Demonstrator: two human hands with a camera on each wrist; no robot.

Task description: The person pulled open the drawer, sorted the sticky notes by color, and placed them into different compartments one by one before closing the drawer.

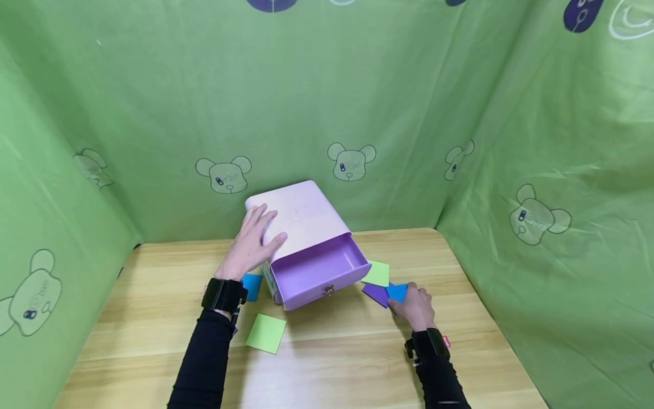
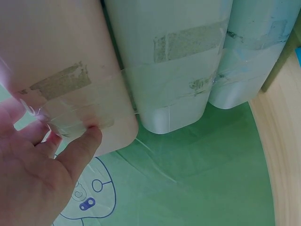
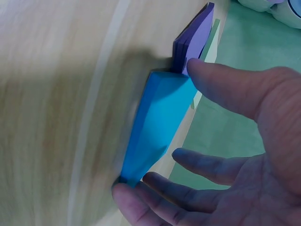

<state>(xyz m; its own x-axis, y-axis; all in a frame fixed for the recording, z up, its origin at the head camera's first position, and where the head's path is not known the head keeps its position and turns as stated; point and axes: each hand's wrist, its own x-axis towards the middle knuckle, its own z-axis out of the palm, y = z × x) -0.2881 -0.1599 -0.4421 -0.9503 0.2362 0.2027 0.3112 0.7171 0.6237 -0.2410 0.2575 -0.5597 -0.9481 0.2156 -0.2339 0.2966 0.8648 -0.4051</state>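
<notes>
My left hand (image 1: 250,241) rests on the left side of the pink top of a small stacked drawer unit (image 1: 306,210), fingers spread. In the left wrist view, its thumb presses the pink casing (image 2: 61,52) near a strip of clear tape. The lilac top drawer (image 1: 322,267) is pulled out, a metal clasp (image 1: 328,290) on its front. My right hand (image 1: 416,307) holds a blue sticky-note pad (image 3: 150,117) between thumb and lower fingers, at opposite ends. A purple pad (image 3: 197,37) lies against the blue one, with a light green pad (image 1: 377,273) behind.
On the wooden table (image 1: 327,363), another green note pad (image 1: 266,333) lies in front of the unit. A blue pad (image 1: 252,287) shows beside my left wrist. Green printed cloth (image 1: 306,85) hangs behind and on both sides.
</notes>
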